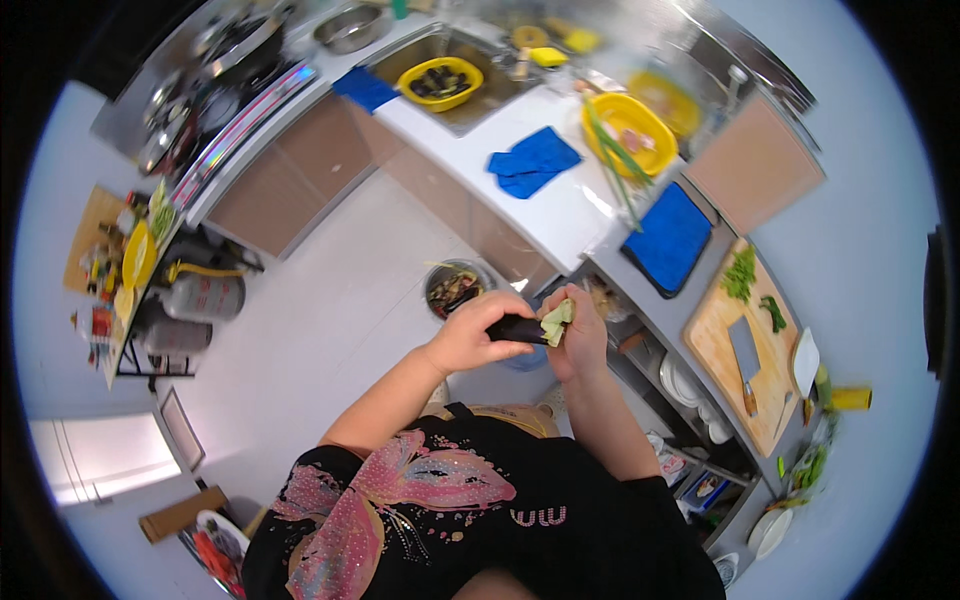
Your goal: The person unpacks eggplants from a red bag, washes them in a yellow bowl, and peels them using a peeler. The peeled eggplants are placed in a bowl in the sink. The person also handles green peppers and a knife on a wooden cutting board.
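In front of my body, my left hand [484,331] grips a dark purple eggplant [517,329] between thumb and fingers. My right hand [583,341] closes on the eggplant's other end, where a pale green, leafy-looking piece [557,322] shows, probably the cap. Whether that piece is still joined to the eggplant I cannot tell. Below and beyond my hands, a round bin [459,289] on the floor holds food scraps. A yellow basin [440,85] of dark eggplants stands in the metal sink [382,61].
On the right counter a wooden cutting board [705,330] bears a cleaver [742,347] and chopped greens [740,274]. Blue cloths [534,161] and a yellow basket [634,112] with scallions occupy the white counter. Gas cylinders [202,296] stand under the left shelf. Plates [679,379] fill an open shelf.
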`<action>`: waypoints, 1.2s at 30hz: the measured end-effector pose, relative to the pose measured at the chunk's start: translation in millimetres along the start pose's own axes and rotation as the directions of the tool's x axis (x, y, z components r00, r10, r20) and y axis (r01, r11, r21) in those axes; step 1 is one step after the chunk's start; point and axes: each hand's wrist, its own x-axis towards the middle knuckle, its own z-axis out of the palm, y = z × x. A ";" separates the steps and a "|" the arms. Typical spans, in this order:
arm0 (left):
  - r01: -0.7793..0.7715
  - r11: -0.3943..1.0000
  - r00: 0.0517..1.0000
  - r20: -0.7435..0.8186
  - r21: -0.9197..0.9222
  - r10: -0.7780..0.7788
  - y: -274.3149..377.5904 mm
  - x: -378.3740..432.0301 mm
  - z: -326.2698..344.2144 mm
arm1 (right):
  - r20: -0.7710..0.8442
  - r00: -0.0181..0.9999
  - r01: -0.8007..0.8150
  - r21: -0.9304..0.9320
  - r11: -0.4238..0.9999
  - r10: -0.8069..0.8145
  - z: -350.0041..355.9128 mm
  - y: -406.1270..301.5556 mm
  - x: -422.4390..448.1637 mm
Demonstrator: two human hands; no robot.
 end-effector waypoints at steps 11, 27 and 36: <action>0.012 0.628 0.918 -0.241 -0.778 -0.316 -5.5 -109.3 -141.0 | -0.077 0.983 -0.169 -0.055 0.984 0.165 79.5 91.8 58.5; -0.197 0.255 0.691 -0.319 -0.947 -0.649 -24.5 -73.0 -166.6 | 0.252 0.964 0.267 -0.925 0.272 -0.089 -11.2 180.3 172.7; -0.254 0.335 0.533 -0.421 -0.907 -0.734 -69.6 -31.6 -185.0 | 0.592 0.790 0.276 -0.572 0.772 0.156 168.1 130.0 116.3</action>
